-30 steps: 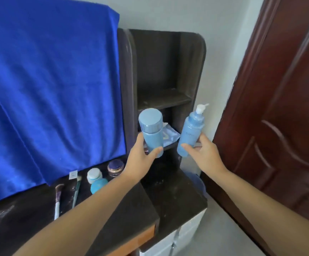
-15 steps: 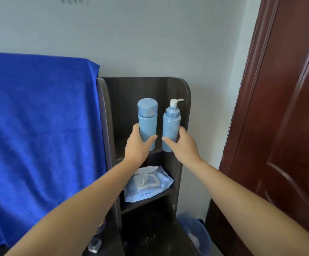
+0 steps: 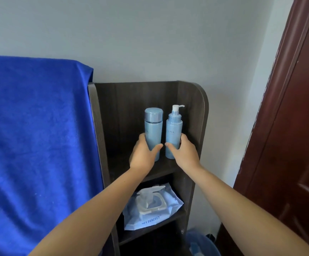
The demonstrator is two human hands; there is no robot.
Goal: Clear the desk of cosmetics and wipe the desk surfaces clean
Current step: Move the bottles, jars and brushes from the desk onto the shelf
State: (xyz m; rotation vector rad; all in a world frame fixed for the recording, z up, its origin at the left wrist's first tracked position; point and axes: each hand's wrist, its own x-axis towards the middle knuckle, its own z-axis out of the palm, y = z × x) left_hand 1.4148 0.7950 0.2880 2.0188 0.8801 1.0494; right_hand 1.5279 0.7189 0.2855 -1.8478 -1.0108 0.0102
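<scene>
My left hand (image 3: 143, 154) is wrapped around the capped blue bottle (image 3: 153, 133) and my right hand (image 3: 184, 152) around the blue pump bottle (image 3: 173, 133) — both stand upright, just beside each other, at the centre of the frame on the top shelf of the dark wooden shelf unit (image 3: 201, 108). Their bases look to be on or just touching the shelf board, though my hands hide part of that. I judge these two cosmetics nearly stowed; all that remains for them is letting go. One shelf lower, in the lower middle of the frame, lies a pack of wet wipes (image 3: 152, 206) with its lid flipped open, likely handy for the wiping. A blue towel (image 3: 35, 135) fills the left side. The bench itself is out of view, so I cannot tell how much is left on it — and wiping appears not yet begun.
</scene>
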